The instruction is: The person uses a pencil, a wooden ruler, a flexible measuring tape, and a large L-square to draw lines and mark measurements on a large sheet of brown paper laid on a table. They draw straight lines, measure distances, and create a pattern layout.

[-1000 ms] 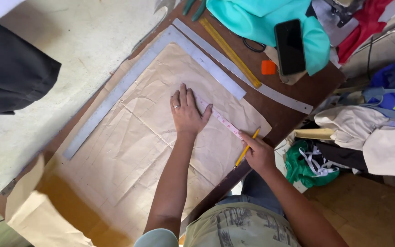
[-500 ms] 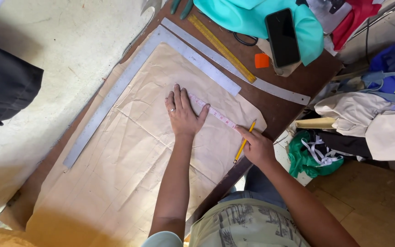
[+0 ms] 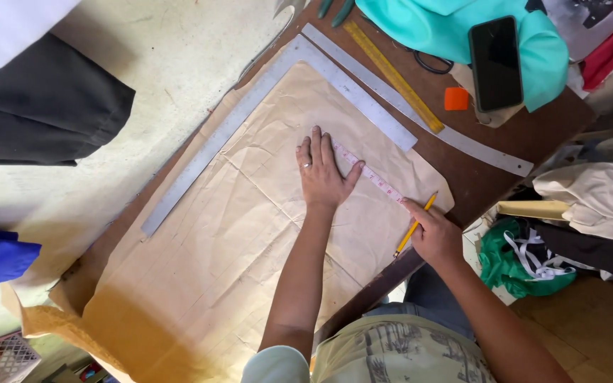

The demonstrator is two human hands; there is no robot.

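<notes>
A large sheet of brown paper lies on a dark wooden table. My left hand rests flat on the paper, fingers spread, and pins down one end of a pink tape measure. The tape runs diagonally to my right hand, which presses its other end down while gripping a yellow pencil. A metal L-square frames the paper's far edges.
A curved metal ruler, a yellow ruler, an orange chalk block, scissors and a black phone on turquoise cloth lie beyond. Clothes pile at the right. Another person's dark trouser leg stands left.
The view has drifted slightly. Both hands stay on the tape measure and the pencil stays in my right hand.
</notes>
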